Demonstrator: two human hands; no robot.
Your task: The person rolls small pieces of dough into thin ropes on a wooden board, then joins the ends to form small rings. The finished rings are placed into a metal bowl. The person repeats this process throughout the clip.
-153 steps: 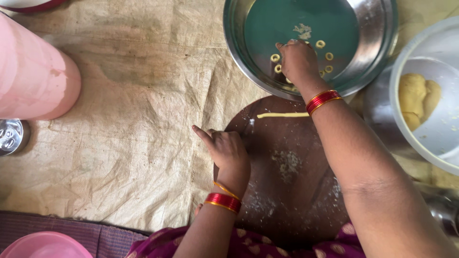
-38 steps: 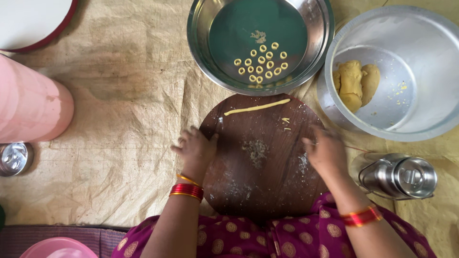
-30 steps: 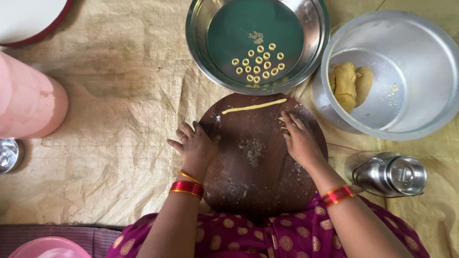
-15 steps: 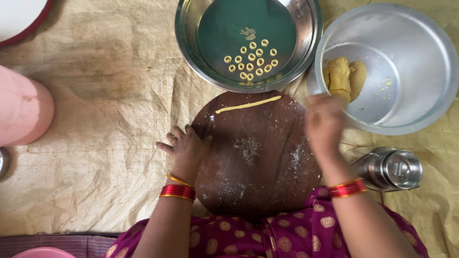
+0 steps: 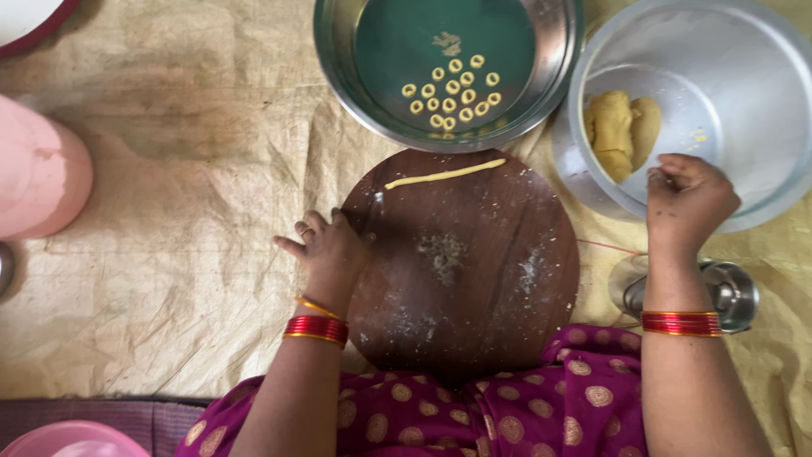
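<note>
Head view, left hand [image 5: 331, 252]: it lies flat on the left edge of the round board [image 5: 474, 279], fingers [image 5: 298, 239] spread and holding nothing.
Head view, right hand [image 5: 687, 199]: it is over the near rim of the pot [image 5: 744, 76], fingers curled together. Whether they pinch a bit of dough, I cannot tell.
Head view, dough: the yellow lump [image 5: 622, 131] sits at the left inside the pot, just beside your right hand. A thin strip [image 5: 446, 173] lies at the far edge of the board.
Head view, rings [image 5: 452, 89]: small dough rings rest together in the steel bowl [image 5: 541, 93], beyond the board.
Risk, strip: it lies very near the board edge, so a push on the board could roll it onto the cloth [image 5: 169, 211].
Risk, board: your left hand presses only one side, so the board may tilt or slide on the wrinkled cloth.
Risk, cup [image 5: 719, 292]: the steel cup stands under your right wrist; a low pull back of the arm could knock it over.
Risk, pot: a pull on sticky dough could drag the light pot toward you.
</note>
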